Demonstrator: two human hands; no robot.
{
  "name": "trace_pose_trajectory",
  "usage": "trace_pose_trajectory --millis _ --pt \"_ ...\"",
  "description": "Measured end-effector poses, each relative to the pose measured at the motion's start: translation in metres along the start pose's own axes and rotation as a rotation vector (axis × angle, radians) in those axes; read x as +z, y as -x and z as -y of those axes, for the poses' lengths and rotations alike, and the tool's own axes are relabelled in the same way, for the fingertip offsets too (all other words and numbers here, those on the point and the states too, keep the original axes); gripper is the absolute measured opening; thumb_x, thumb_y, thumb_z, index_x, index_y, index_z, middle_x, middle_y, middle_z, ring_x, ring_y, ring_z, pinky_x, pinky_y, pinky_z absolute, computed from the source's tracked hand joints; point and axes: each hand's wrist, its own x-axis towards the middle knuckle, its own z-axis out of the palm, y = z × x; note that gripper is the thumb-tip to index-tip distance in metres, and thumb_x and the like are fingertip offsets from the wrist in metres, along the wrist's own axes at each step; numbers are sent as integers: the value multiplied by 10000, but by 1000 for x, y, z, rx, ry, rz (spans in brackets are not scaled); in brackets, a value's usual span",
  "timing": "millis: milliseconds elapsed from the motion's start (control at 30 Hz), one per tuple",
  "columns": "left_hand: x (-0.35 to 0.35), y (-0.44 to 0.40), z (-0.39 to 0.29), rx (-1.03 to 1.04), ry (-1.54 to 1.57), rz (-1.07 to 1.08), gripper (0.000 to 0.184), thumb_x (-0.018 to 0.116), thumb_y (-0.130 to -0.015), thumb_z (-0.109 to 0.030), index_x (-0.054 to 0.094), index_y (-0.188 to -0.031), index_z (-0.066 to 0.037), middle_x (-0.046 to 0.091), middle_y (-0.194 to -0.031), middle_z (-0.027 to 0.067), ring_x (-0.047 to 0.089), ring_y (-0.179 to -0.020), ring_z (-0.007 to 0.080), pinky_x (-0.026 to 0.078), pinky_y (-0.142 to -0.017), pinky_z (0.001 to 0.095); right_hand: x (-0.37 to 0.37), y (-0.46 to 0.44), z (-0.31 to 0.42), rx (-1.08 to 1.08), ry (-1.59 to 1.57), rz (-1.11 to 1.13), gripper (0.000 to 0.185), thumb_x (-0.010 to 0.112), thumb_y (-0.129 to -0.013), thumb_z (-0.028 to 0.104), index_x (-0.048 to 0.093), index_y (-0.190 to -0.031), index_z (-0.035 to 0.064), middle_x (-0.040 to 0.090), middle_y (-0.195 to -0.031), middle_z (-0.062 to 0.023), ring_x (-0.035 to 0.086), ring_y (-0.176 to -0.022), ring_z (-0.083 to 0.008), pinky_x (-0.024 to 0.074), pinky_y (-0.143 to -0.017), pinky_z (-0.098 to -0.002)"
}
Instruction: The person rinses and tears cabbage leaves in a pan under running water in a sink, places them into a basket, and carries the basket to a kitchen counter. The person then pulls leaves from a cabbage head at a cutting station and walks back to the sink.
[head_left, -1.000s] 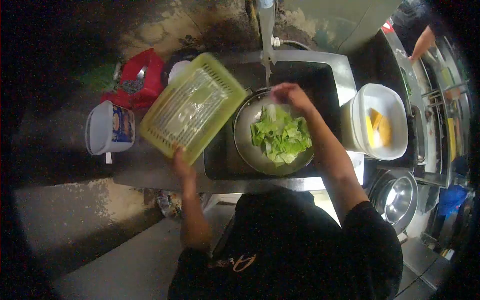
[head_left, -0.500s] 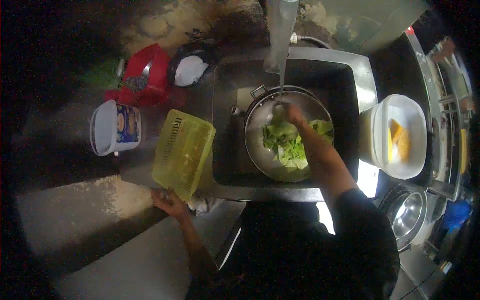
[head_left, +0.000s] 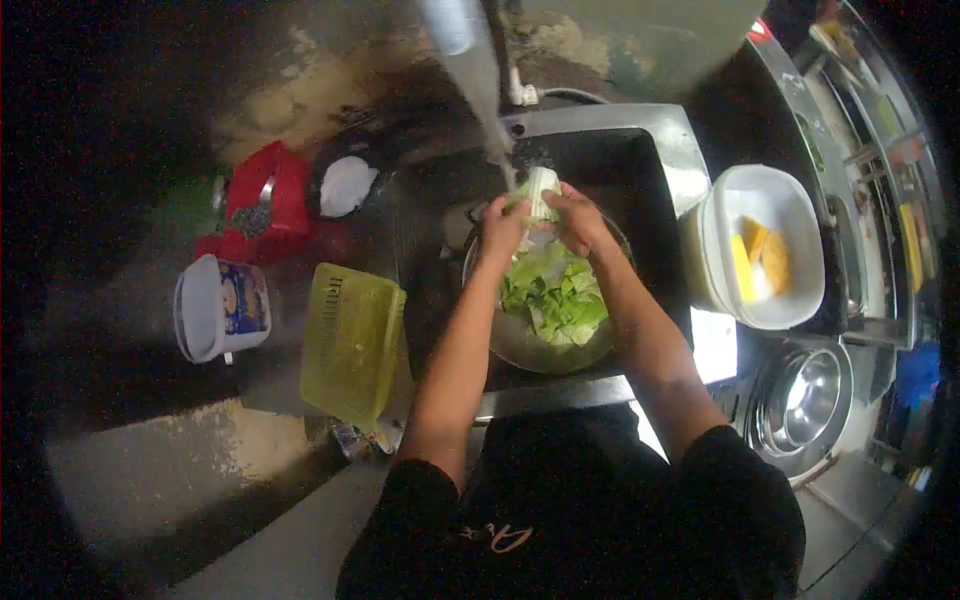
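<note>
Both my left hand and my right hand grip a pale, ribbed piece of leafy vegetable, one hand on each side of it. The piece is under or right beside the running water from the tap. Beneath my hands, a wide metal pan stands in the sink. Loose green leaves lie in the pan. My forearms and hands hide part of its rim.
Left of the sink are a yellow-green plastic basket, a white tub, a red bag and a white bundle. To the right stand a white container with yellow sponges and stacked metal bowls.
My left hand has let go of the yellow-green basket and come over the pan. My right hand has lifted from the leaves, and both now hold the vegetable piece.
</note>
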Motion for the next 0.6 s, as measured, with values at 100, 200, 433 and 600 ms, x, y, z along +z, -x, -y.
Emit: trace_pose_trajectory --millis 100,200,433,600 --pt "18 -6 -17 -63 26 -4 289 612 -814 -249 589 -910 23 600 -776 90 533 -684 117 426 -586 299 -6 10 3 -71 -56 -56 233 574 -827 118 566 -1048 45 629 -930 -48 608 -646 -133 465 -512 -227" --pt "19 -10 -34 7 -173 74 256 622 -800 -193 578 -950 10 595 -798 60 542 -694 121 434 -592 290 -21 7 4 -52 13 -8 279 586 -811 81 544 -1086 56 608 -990 -43 579 -827 -150 463 -705 -291" --pt "5 -9 -56 -118 -179 254 396 667 -751 -147 527 -1069 42 580 -978 86 534 -869 144 426 -770 271 -17 5 4 -90 128 17 310 591 -750 12 562 -1059 17 621 -945 -64 581 -817 -143 453 -739 -273" --pt "-5 -18 -26 12 -176 205 492 704 -723 -190 522 -1109 56 586 -993 97 534 -874 146 423 -770 274 -1 6 4 -133 104 23 285 605 -719 52 610 -1002 25 645 -899 -50 592 -748 -135 463 -716 -266"
